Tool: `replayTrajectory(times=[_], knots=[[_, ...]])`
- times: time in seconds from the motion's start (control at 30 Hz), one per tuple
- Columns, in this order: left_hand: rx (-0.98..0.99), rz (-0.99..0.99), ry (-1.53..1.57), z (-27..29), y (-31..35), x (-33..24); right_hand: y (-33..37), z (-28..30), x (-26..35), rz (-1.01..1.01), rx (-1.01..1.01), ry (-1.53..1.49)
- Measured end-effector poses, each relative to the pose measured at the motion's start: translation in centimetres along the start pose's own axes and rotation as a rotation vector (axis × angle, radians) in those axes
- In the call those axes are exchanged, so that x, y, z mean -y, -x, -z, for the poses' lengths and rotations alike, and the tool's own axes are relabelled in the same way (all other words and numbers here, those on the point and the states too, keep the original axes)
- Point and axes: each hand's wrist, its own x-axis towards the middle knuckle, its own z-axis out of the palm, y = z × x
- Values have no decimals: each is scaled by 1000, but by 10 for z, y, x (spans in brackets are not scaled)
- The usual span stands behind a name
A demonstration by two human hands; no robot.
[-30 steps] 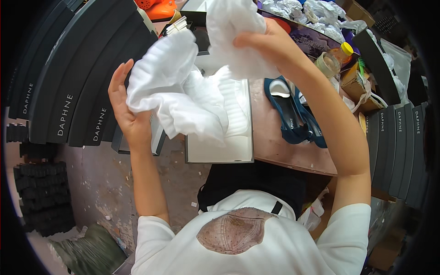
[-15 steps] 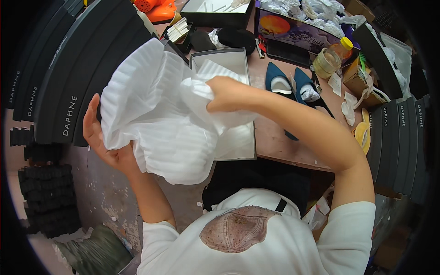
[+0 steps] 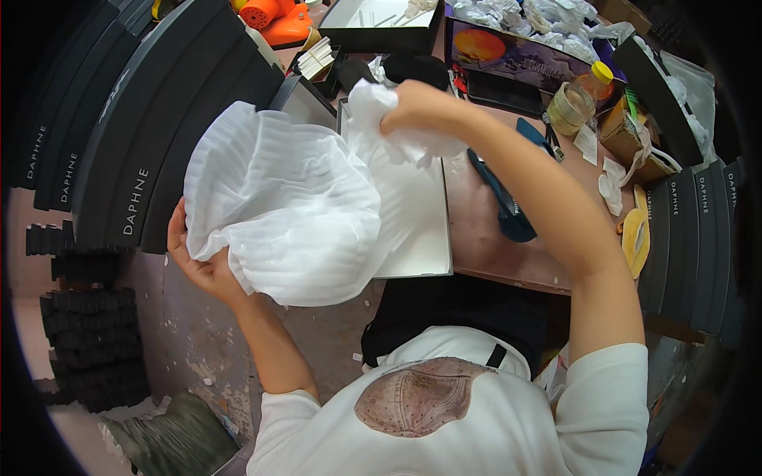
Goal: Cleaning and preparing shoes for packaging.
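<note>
A large thin white wrapping sheet [image 3: 302, 230], pleated and billowing, is spread between my two hands. My left hand [image 3: 202, 266] holds its lower left edge, thumb and fingers on either side of it. Over the far part of the open shoebox [image 3: 432, 254], my right hand [image 3: 425, 115] is closed round a bunched white portion. Whether that bunch joins the large sheet is hard to tell. The sheet covers much of the box's pale inside. A pair of blue shoes [image 3: 512, 214] lies to the right of the box, partly hidden by my right forearm.
Dark shoeboxes stand stacked at left [image 3: 119, 151] and right [image 3: 686, 238]. Behind are a purple box [image 3: 508, 59] of crumpled paper, a black tray [image 3: 381, 40] and an orange tool [image 3: 282, 22]. A yellow-capped bottle [image 3: 597, 79], glass jar [image 3: 567, 111] and yellow tape roll [image 3: 635, 234] sit at right.
My right hand has moved up and slightly right with the bunched white material. The sheet has opened out rounder. My left fingers have curled closer round its edge.
</note>
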Motion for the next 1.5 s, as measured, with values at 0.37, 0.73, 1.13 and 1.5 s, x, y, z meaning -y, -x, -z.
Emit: replayTrajectory(times=[0.37, 0.73, 1.13, 1.5], knots=[[418, -13, -570, -16, -55, -22, 129, 235, -127, 85, -775, -168], [497, 171, -950, -21, 51, 50, 228, 281, -172, -130, -1055, -387], [-41, 173, -386, -3, 42, 37, 253, 261, -115, -24, -1015, -310], [-54, 96, 69, -121, -64, 1, 256, 189, -60, -104, -531, -128]])
